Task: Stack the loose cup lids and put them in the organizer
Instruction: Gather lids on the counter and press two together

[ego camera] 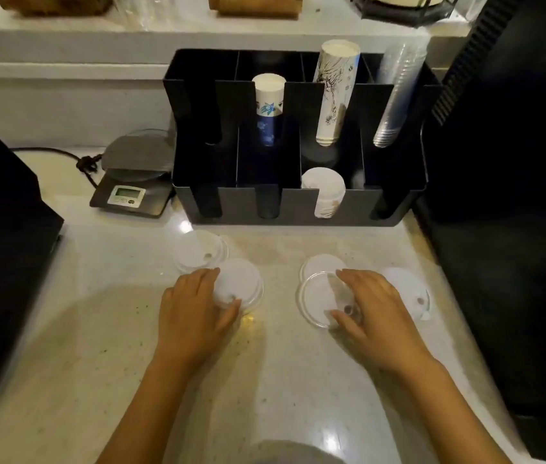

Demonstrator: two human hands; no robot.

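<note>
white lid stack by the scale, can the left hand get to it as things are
Probably yes: the stack of white plastic lids lies on open counter just beyond the left hand, nothing between, though that hand already grips another white dome lid.

Under my hands the counter [114, 329] is pale speckled stone, polished, glossy w/ light glare. White lid [241, 283] by my left hand [194, 313] looks matt plastic; clear lid [315, 299] at my right hand [372, 309] is see-thru, shiny plastic. Beyond my fingers, organizer [298, 202] is smooth matt black; paper cups [333, 92] inside.
</note>
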